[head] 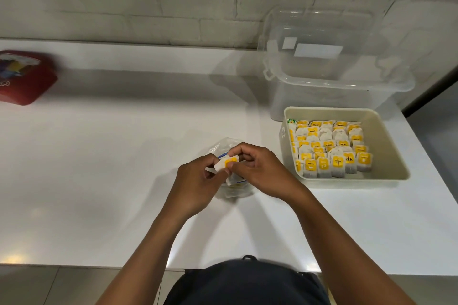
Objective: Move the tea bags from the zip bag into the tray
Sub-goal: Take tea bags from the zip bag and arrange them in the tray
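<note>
The white desk [111, 168] carries everything, with the work kept near its front edge, within easy reach of the person. At the back right stands a clear plastic box [334, 77] with its lid tipped up against the brick wall; I can make out nothing inside it. Far off to the left lies a red pouch [24, 79], blurred and well apart from the work

Just in front of the clear box sits the beige tray [386, 146], set to the person's right, probably so a tea bag needs only a short carry. It holds rows of tea bags with yellow tags [332, 148], overlapping and packed toward its left side, while a strip along its right side is bare (so there is room for more)

Both hands meet over the zip bag [224, 148], which lies crumpled on the desk left of the tray, with a few tea bags visible inside below the hands. The left hand [198, 186] and the right hand [262, 171] each have fingers curled, pinching one tea bag [226, 164] between them, its yellow tag facing up. It is held just above the mouth of the zip bag, seemingly to straighten it before it goes across to the tray
</note>
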`<action>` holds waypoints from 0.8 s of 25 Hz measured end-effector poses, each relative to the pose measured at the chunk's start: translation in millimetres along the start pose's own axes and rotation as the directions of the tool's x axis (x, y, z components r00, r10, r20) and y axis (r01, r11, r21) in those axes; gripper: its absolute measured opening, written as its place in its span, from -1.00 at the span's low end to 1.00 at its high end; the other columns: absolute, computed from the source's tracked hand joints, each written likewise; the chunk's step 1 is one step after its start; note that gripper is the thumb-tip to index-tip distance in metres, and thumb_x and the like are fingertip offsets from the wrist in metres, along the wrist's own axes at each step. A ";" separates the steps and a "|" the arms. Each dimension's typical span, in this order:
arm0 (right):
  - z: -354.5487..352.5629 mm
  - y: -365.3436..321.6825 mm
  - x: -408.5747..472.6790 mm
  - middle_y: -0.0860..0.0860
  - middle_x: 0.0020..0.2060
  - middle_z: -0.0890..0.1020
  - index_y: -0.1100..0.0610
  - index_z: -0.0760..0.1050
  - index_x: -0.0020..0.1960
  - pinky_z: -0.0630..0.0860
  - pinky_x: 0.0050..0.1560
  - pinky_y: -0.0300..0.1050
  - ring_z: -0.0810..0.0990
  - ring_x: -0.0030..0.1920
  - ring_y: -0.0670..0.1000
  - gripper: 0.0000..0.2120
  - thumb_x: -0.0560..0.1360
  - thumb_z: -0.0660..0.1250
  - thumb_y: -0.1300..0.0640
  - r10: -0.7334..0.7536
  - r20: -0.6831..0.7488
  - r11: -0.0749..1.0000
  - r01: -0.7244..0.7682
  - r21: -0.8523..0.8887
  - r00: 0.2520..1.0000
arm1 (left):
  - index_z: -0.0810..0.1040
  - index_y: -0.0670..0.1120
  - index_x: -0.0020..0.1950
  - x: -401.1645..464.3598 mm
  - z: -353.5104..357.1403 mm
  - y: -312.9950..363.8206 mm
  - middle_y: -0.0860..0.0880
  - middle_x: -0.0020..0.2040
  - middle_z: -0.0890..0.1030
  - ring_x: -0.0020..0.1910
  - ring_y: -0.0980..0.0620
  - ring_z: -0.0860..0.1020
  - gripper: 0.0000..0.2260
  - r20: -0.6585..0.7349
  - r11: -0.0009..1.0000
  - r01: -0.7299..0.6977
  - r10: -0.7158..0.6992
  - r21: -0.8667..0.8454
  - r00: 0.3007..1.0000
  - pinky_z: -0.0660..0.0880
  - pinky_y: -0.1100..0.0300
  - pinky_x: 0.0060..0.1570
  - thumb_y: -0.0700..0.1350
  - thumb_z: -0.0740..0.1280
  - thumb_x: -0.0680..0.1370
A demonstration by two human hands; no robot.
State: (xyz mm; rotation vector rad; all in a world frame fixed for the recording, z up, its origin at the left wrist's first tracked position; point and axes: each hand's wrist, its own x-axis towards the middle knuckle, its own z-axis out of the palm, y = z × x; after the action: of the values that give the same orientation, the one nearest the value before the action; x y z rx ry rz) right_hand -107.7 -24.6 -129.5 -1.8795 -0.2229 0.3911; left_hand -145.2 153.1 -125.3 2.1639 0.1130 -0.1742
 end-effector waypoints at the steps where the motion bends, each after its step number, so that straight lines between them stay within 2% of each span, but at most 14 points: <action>1: 0.5 0.2 0.2 -0.05 -0.10 0.70 -0.02 0.60 0.01 0.60 -0.03 -0.02 0.69 -0.13 0.07 -0.90 0.51 0.42 0.12 0.006 -0.015 1.000 -0.005 0.010 1.000 | 0.57 -0.02 -0.17 1.2 1.0 -0.8 -0.08 -0.33 0.63 -0.43 0.02 0.41 -0.82 -0.012 1.000 0.005 -0.005 0.008 1.000 0.28 0.30 -0.44 0.06 0.42 0.51; 3: 1.4 0.9 2.0 -0.04 -0.17 0.69 -0.03 0.61 -0.05 0.60 -0.07 0.01 0.64 -0.25 0.01 -0.94 0.49 0.44 0.11 0.012 -0.081 1.000 -0.014 -0.013 0.997 | 0.57 -0.04 -0.18 3.3 0.8 -1.9 -0.07 -0.34 0.64 -0.42 0.02 0.43 -0.79 -0.026 1.000 0.017 -0.017 -0.001 1.000 0.31 0.21 -0.41 0.09 0.42 0.51; 5: 1.1 0.6 3.7 -0.05 -0.22 0.69 -0.02 0.62 -0.10 0.62 -0.09 0.04 0.60 -0.30 -0.07 -0.97 0.49 0.44 0.10 0.017 -0.138 0.999 -0.023 -0.041 0.990 | 0.59 -0.03 -0.19 4.2 -0.7 -1.1 0.01 -0.32 0.66 -0.33 -0.04 0.57 -0.80 -0.024 0.999 0.014 -0.015 -0.045 1.000 0.45 0.09 -0.31 0.08 0.41 0.52; 8: -1.4 -1.5 4.4 -0.03 -0.21 0.71 0.00 0.61 -0.11 0.66 -0.07 0.09 0.65 -0.22 -0.03 -0.97 0.51 0.44 0.10 0.052 -0.144 0.999 -0.051 0.007 0.988 | 0.58 -0.01 -0.22 4.2 -3.7 -0.5 0.08 -0.28 0.69 -0.24 0.03 0.64 -0.80 -0.038 0.995 0.018 -0.022 -0.096 0.999 0.56 0.00 -0.14 0.04 0.37 0.56; 11: -3.2 -4.1 3.0 0.02 -0.20 0.72 0.08 0.60 -0.10 0.66 -0.04 0.04 0.64 -0.20 -0.02 -0.94 0.53 0.41 0.11 0.098 -0.122 0.989 -0.083 0.123 0.988 | 0.56 0.00 -0.18 6.6 -6.0 -3.0 0.06 -0.28 0.68 -0.24 -0.02 0.63 -0.81 -0.054 0.989 0.045 -0.053 -0.144 0.997 0.59 -0.10 -0.11 0.02 0.31 0.59; 15: -1.9 -6.7 3.1 0.04 -0.17 0.72 0.09 0.59 -0.09 0.64 -0.01 0.03 0.64 -0.16 -0.02 -0.94 0.56 0.39 0.12 0.100 -0.087 0.978 -0.082 0.193 0.991 | 0.51 0.02 -0.16 5.5 -8.6 0.4 0.05 -0.30 0.67 -0.31 -0.05 0.58 -0.82 -0.067 0.993 0.037 -0.044 -0.115 0.997 0.57 -0.07 -0.13 0.02 0.27 0.60; 20: -4.7 -11.9 1.1 0.09 -0.17 0.71 0.18 0.60 -0.03 0.64 -0.10 0.09 0.63 -0.21 0.03 -0.92 0.56 0.38 0.17 0.114 -0.111 0.964 -0.083 0.252 0.987 | 0.54 0.07 -0.07 6.6 -10.5 0.2 0.07 -0.28 0.67 -0.31 -0.04 0.57 -0.92 -0.077 0.995 0.000 -0.007 -0.101 0.997 0.57 -0.07 -0.14 0.00 0.28 0.60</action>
State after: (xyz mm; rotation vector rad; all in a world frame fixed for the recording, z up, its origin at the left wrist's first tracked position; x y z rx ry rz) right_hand -104.6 -24.3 -117.1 -1.6653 0.0043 0.3505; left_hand -137.8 161.7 -120.4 2.0703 0.1662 -0.0853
